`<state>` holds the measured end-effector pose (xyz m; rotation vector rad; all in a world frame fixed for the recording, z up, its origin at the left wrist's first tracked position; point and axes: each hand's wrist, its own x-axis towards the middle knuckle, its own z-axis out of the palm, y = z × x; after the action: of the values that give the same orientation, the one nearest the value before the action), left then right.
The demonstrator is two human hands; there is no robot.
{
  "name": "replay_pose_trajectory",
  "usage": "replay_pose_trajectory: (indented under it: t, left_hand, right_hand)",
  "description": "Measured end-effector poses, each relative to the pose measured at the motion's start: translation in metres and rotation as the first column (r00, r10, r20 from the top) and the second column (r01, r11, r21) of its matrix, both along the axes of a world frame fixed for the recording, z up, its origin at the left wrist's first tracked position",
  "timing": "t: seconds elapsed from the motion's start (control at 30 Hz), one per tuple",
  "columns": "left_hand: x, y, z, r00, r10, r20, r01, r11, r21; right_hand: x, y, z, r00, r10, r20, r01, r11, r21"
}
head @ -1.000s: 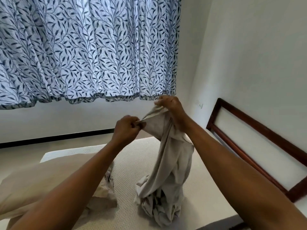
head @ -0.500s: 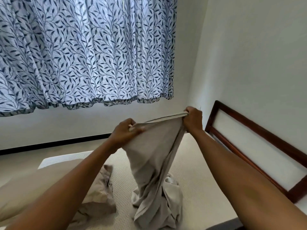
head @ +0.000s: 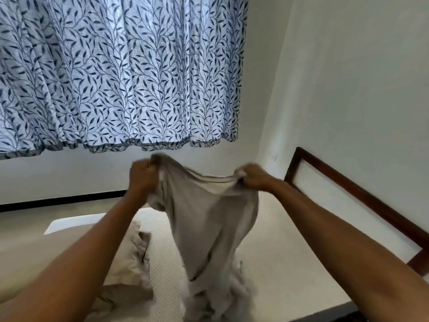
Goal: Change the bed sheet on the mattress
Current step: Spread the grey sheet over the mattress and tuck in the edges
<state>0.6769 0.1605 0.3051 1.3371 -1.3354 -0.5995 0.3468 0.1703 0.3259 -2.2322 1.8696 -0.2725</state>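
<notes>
Gripping the soft, limp sheet (head: 209, 219) by its top edge, both hands, left (head: 142, 174) and right (head: 251, 176), clench it above the mattress (head: 278, 263).

I see the dotted cream mattress (head: 278, 263) carrying a beige pillow (head: 69, 256) on its left, and the sheet (head: 209, 228) with its lower end bunched mid-mattress.

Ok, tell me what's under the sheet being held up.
The bare mattress lies under the sheet, whose lower end bunches on it. Anything beneath that bunch is covered.
</notes>
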Motion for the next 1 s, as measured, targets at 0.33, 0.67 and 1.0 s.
replay_pose_trajectory:
  t: [0.33, 0.67, 1.0]
  left_hand:
    - [-0.005, 0.013, -0.023, 0.759, -0.569, 0.317, 0.45, 0.81, 0.376]
    - [-0.043, 0.015, -0.011, 0.904, -0.28, 0.322, 0.223, 0.954, 0.202]
    - [-0.066, 0.016, 0.017, 0.732, -0.664, 0.151, 0.625, 0.743, 0.238]
  right_hand:
    - [-0.031, -0.02, 0.044, 0.78, -0.405, 0.477, 0.564, 0.785, -0.257]
    - [0.017, -0.01, 0.048, 0.912, -0.035, 0.41, 0.135, 0.967, -0.217]
    - [0.023, 0.002, 0.049, 0.962, 0.259, 0.083, -0.229, 0.937, -0.264]
